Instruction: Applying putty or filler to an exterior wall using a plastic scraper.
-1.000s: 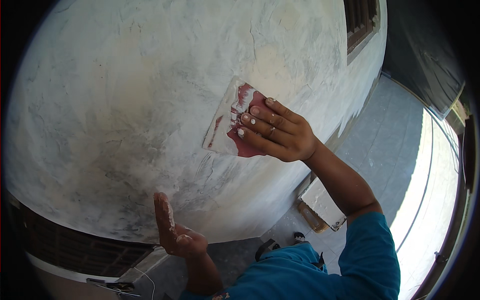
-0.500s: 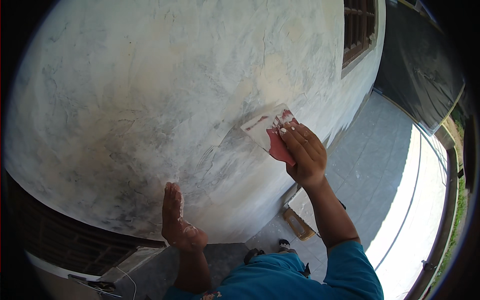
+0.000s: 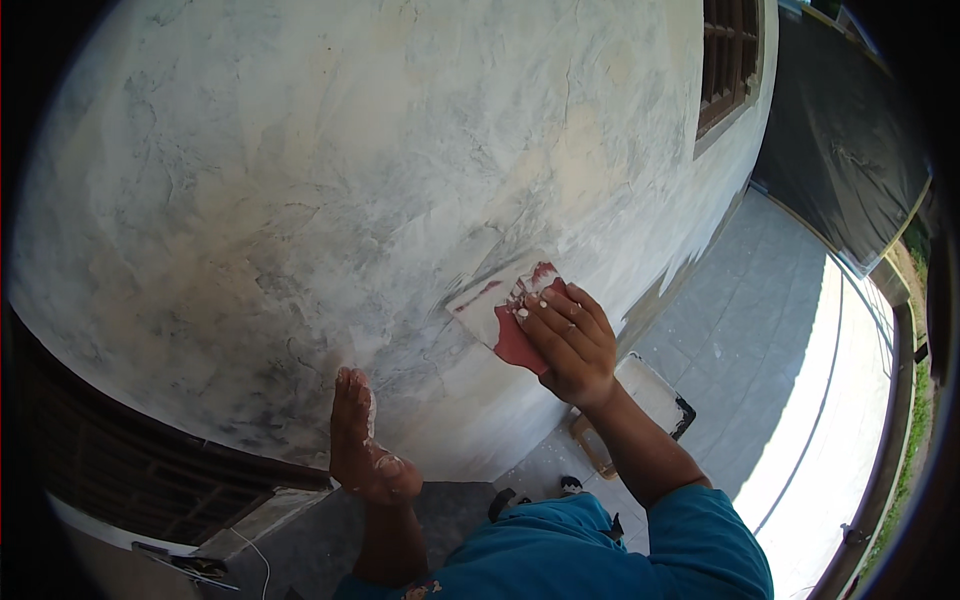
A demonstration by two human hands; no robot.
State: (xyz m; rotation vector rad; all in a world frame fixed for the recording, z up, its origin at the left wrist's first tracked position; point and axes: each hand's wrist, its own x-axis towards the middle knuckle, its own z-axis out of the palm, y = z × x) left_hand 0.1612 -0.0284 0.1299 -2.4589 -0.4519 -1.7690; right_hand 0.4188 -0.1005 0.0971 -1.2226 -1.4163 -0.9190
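Pressing flat against the wall (image 3: 300,200), the red scraper (image 3: 503,318) sits under the right hand (image 3: 568,345), its blade smeared with pale filler, just right of the wall's middle. The fingers (image 3: 548,310) are curled over the tool's back and grip it firmly. Lower down, the left hand (image 3: 358,440) leans edge-on against the plaster, fingers straight and holding nothing. A tray (image 3: 655,400) lies on the tiled floor (image 3: 760,300) below; a barred window (image 3: 730,60) shows upper right. The risk, I'd say: tilt the blade too steeply and a corner gouges the fresh skim, or filler drops off its edge.
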